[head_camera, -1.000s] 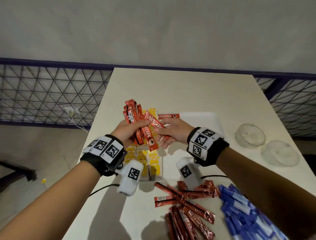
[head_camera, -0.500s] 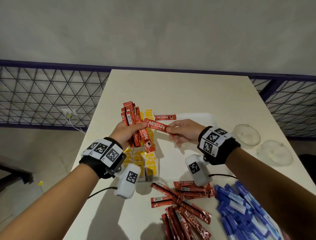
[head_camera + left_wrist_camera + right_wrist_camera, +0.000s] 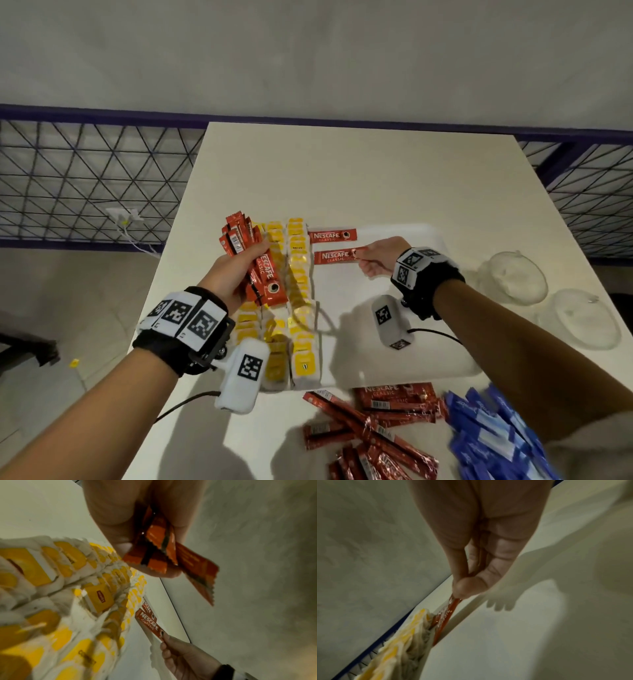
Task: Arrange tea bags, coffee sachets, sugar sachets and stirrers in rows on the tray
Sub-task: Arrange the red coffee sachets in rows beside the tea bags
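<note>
Two red Nescafe coffee sachets lie crosswise at the far end of the flat white plastic tray (image 3: 424,349): the farther one (image 3: 333,235) lies free, while the nearer one (image 3: 337,256) is pinched at its end by the right hand (image 3: 380,257). The left hand (image 3: 228,274) clutches a bundle of red coffee sachets (image 3: 251,258) above the rows of yellow-tagged tea bags (image 3: 294,308) filling the tray's left side. Loose red sachets (image 3: 370,431) and blue sugar sachets (image 3: 493,435) crowd the cream table (image 3: 359,178) near the tray; two clear glass lids (image 3: 548,301) sit to the right

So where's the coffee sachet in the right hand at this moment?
In the head view the coffee sachet sits over the tray, pinched by the right hand, just below the first laid sachet, right of the tea bags.
</note>
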Tool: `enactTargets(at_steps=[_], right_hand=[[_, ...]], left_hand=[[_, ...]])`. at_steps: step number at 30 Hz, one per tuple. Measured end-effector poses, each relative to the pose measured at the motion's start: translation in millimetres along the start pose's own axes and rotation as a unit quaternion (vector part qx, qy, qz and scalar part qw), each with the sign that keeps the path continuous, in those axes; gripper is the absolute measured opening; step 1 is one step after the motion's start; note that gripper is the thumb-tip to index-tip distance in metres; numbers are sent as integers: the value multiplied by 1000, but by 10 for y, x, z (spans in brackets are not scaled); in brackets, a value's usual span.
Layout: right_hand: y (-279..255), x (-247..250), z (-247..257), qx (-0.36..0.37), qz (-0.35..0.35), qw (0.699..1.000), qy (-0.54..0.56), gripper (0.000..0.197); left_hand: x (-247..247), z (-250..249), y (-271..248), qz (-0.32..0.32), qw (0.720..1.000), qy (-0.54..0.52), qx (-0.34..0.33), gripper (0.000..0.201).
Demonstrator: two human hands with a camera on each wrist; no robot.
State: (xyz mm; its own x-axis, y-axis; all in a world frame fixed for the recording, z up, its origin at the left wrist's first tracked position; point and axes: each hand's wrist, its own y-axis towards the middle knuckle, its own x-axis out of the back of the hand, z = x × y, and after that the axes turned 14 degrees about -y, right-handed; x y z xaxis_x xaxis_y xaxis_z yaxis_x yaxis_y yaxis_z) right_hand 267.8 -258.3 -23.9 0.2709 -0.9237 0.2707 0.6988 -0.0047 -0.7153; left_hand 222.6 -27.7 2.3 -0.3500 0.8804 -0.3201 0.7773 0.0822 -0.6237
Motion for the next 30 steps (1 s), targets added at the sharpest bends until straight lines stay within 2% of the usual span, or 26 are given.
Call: enactTargets(at_steps=[5,11,15,19,22,26,28,30], right_hand=[[180,-61,103,-19,-22,999,26,26],[307,-40,117,-25,-64,997,15,17],[354,-18,83,-27,-49,998,33,17],[418,-25,46,-27,-63,997,40,13],[469,-28,41,-27,-61,998,-14,23],[515,15,33,-22,-65,991,-118,16],[518,33,41,-10,-75,984,-164,23],[383,5,107,5,-91,980,-178,21]], left_hand=[[-4,-44,109,0,1000,-10,-3,9],[-5,-56,156,-1,1000,-11,-1,8],[-6,-35,175,-1,1000,-10,4,9],[-34,-19,180,-1,1000,-6,1,9],[-53,-23,175,-2,1000,0,2,11],[-57,-40,164,2,1000,-2,10,15],[-46,-51,163,6,1000,-2,13,15],[-40,-61,155,9,1000,-2,18,15]])
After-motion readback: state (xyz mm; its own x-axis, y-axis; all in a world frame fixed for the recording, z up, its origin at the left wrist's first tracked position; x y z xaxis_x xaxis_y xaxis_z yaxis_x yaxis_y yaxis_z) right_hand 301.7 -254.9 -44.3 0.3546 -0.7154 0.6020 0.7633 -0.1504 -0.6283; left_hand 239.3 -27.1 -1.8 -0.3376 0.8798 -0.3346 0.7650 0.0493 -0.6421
